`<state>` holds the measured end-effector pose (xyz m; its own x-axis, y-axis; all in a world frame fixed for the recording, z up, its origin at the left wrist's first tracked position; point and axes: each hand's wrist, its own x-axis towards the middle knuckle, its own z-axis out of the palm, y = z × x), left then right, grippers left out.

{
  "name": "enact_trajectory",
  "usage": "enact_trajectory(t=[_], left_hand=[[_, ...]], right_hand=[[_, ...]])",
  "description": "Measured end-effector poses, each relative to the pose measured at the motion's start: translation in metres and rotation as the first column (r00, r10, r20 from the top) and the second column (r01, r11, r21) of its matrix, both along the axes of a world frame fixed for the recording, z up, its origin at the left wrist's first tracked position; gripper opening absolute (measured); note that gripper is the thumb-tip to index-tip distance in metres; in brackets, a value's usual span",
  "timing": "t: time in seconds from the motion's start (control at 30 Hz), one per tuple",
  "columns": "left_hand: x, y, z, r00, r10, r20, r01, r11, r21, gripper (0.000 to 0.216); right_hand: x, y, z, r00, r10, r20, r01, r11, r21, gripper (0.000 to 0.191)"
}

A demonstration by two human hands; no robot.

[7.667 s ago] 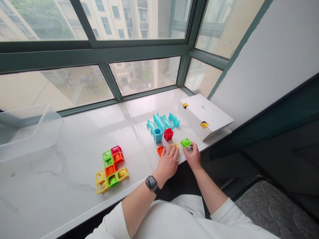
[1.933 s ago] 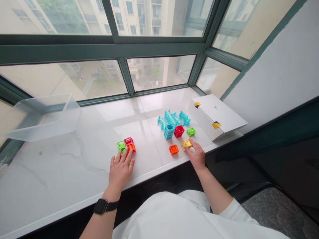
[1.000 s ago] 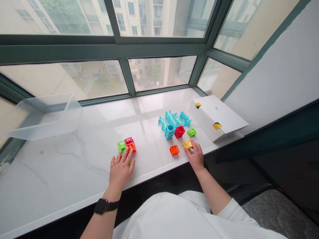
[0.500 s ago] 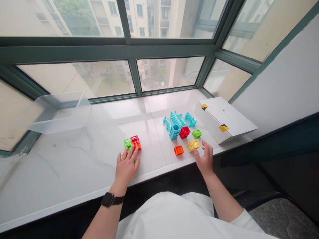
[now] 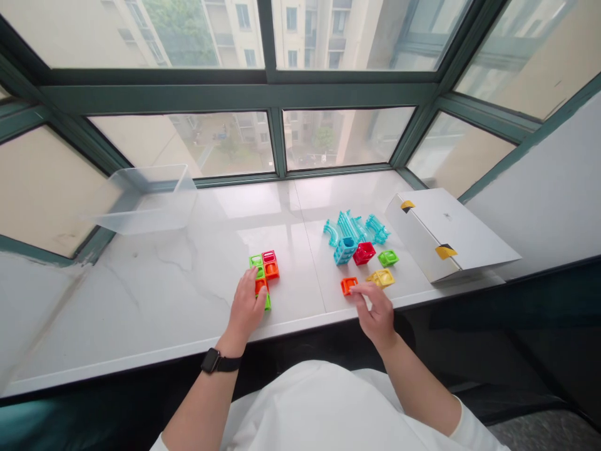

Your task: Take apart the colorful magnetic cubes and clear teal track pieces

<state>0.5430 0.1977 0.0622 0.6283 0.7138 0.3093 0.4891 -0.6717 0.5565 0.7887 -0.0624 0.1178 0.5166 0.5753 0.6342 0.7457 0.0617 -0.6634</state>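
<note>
My left hand [image 5: 248, 303] lies over the left side of a flat group of joined square building blocks, fingers stretched out and partly covering them. Showing in that group are a red block [image 5: 269, 256], an orange block [image 5: 272, 270], green blocks and another orange one beside my thumb. My right hand [image 5: 377, 315] has its thumb and fingertips closed at the right edge of a loose orange block [image 5: 348, 286]. Just beyond its knuckles sits a yellow block [image 5: 382, 277], partly hidden. A green block [image 5: 388, 257], a red block [image 5: 364, 253] and a blue block [image 5: 345, 250] stand farther back.
Blue track-like pieces [image 5: 353, 227] lie behind the loose blocks. A white box [image 5: 451, 235] with yellow-and-black tabs stands at the right. A clear plastic bin [image 5: 154, 216] is at the back left by the window. The white counter's front edge [image 5: 305, 324] runs close to my body.
My right hand has moved left from beside the yellow block to the loose orange block, its fingers closing. My left hand has slid back, uncovering more of the joined blocks. The view has shifted left.
</note>
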Motion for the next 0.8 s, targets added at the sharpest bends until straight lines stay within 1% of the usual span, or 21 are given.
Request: enact_trajectory(t=[0.07, 0.13, 0.17, 0.23, 0.33, 0.4, 0.43, 0.5, 0.57, 0.67, 0.8], left_hand=[[-0.01, 0.003, 0.004, 0.991, 0.046, 0.124, -0.038, 0.997, -0.064, 0.049], [-0.022, 0.005, 0.006, 0.979, 0.095, 0.179, -0.082, 0.993, -0.081, 0.044], [-0.027, 0.005, 0.005, 0.978, 0.109, 0.178, -0.097, 0.992, -0.078, 0.042], [-0.034, 0.004, 0.002, 0.983, 0.112, 0.148, -0.104, 0.993, -0.061, 0.041], [-0.04, 0.002, -0.004, 0.996, 0.064, 0.067, -0.064, 0.998, -0.002, 0.043], [-0.04, 0.0, -0.006, 1.0, 0.018, -0.001, -0.018, 0.998, 0.062, 0.045], [-0.04, -0.001, -0.006, 0.999, -0.005, -0.039, 0.009, 0.996, 0.094, 0.046], [-0.038, -0.003, -0.006, 0.992, -0.051, -0.113, 0.067, 0.988, 0.139, 0.048], [-0.036, -0.004, -0.006, 0.982, -0.089, -0.166, 0.115, 0.982, 0.153, 0.05], [-0.033, -0.004, -0.009, 0.975, -0.115, -0.192, 0.146, 0.977, 0.157, 0.052], [-0.028, -0.008, -0.013, 0.971, -0.111, -0.212, 0.154, 0.968, 0.198, 0.051]], right_hand=[[-0.013, 0.018, -0.005, 0.983, 0.17, -0.066, -0.175, 0.982, -0.073, 0.02], [-0.026, 0.036, -0.012, 0.94, 0.31, -0.145, -0.332, 0.93, -0.161, 0.023], [-0.033, 0.044, -0.016, 0.92, 0.351, -0.176, -0.383, 0.901, -0.202, 0.024], [-0.047, 0.062, -0.026, 0.893, 0.397, -0.211, -0.444, 0.854, -0.27, 0.029], [-0.07, 0.086, -0.04, 0.861, 0.454, -0.23, -0.508, 0.789, -0.346, 0.041], [-0.084, 0.102, -0.049, 0.846, 0.487, -0.216, -0.532, 0.757, -0.379, 0.048], [-0.09, 0.11, -0.053, 0.845, 0.495, -0.202, -0.533, 0.75, -0.391, 0.05], [-0.1, 0.123, -0.061, 0.854, 0.491, -0.171, -0.515, 0.753, -0.409, 0.051], [-0.107, 0.132, -0.067, 0.869, 0.472, -0.146, -0.486, 0.766, -0.42, 0.045], [-0.109, 0.139, -0.074, 0.881, 0.458, -0.117, -0.462, 0.782, -0.419, 0.038], [-0.105, 0.136, -0.078, 0.881, 0.459, -0.114, -0.464, 0.793, -0.395, 0.034]])
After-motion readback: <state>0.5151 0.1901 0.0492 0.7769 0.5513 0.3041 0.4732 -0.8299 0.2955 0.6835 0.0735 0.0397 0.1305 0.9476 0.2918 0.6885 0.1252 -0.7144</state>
